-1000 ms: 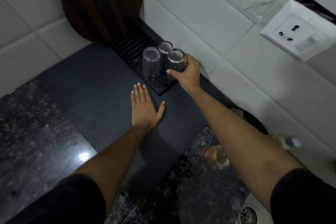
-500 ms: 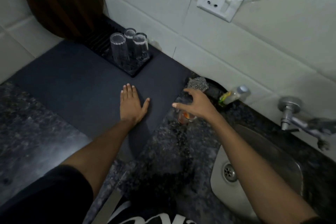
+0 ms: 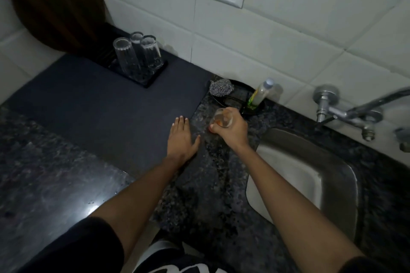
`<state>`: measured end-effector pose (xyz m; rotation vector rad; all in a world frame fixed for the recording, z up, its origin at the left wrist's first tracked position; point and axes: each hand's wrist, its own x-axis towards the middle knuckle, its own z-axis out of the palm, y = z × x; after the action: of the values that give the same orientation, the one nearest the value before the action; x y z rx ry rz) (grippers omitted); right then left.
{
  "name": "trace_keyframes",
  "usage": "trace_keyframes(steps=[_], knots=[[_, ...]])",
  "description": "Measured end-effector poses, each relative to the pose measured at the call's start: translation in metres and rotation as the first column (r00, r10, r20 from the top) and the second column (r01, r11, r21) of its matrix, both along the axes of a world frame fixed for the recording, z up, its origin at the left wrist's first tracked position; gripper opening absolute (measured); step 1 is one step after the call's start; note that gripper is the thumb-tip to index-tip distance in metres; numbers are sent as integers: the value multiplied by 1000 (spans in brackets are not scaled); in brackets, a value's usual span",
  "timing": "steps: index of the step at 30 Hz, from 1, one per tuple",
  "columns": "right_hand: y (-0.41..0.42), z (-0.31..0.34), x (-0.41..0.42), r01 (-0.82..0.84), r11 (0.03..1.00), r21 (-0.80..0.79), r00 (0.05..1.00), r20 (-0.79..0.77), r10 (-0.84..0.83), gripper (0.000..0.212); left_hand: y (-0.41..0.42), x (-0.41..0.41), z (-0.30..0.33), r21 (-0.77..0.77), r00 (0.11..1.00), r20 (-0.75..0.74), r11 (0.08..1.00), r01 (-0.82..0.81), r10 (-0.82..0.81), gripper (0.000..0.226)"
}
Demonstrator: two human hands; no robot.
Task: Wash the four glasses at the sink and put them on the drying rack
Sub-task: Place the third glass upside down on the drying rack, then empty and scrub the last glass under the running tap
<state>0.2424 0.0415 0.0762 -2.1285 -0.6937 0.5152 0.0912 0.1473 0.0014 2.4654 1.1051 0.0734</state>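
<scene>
In the head view, three glasses (image 3: pixel 137 57) stand upside down, close together, on the black drying rack (image 3: pixel 153 81) at the back of the counter (image 3: pixel 55 162), against the tiled wall. By that count three of the four look washed and racked. The fourth glass (image 3: pixel 222 118) is upright in the right hand (image 3: pixel 233 132), whose grip is curled round it from the side, over the speckled stone just left of the sink (image 3: pixel 310 175). Something orange shows at its bottom, so it appears unwashed. What is left, as a judgement: carry it under the tap (image 3: pixel 346 113), wash it, and set it inverted beside the others.

The left hand (image 3: pixel 180 137) lies flat on the counter, fingers straight, holding nothing.

A scouring pad (image 3: pixel 221 88) and a soap bottle (image 3: pixel 260 93) sit behind the glass. The bottle carries a greenish label, but no writing on it can be read, and no brand shows anywhere else.
</scene>
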Motion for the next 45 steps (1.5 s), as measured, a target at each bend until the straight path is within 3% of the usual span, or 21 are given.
trace_keyframes(steps=[8, 12, 18, 23, 26, 32, 45], knots=[[-131, 29, 48, 272, 956, 112, 960, 34, -277, 60, -67, 62, 45, 4, 980, 188, 998, 70, -70, 84], [-196, 54, 76, 343, 930, 129, 934, 60, -353, 58, -130, 115, 88, -20, 934, 333, 989, 147, -133, 76], [-253, 88, 113, 418, 889, 187, 887, 128, -444, 53, -200, 200, 145, -121, 888, 436, 969, 217, -145, 64], [-275, 105, 129, 408, 895, 181, 886, 159, -436, 53, -214, 259, 160, -282, 926, 375, 945, 168, -53, 63], [-281, 112, 135, 390, 900, 194, 896, 145, -420, 44, -213, 282, 162, -216, 928, 347, 951, 219, -135, 47], [-276, 115, 139, 380, 900, 213, 896, 155, -415, 44, -211, 297, 161, -115, 940, 280, 965, 234, -195, 40], [-281, 116, 138, 373, 907, 193, 899, 166, -405, 49, -214, 295, 152, -225, 933, 356, 965, 132, -44, 40]])
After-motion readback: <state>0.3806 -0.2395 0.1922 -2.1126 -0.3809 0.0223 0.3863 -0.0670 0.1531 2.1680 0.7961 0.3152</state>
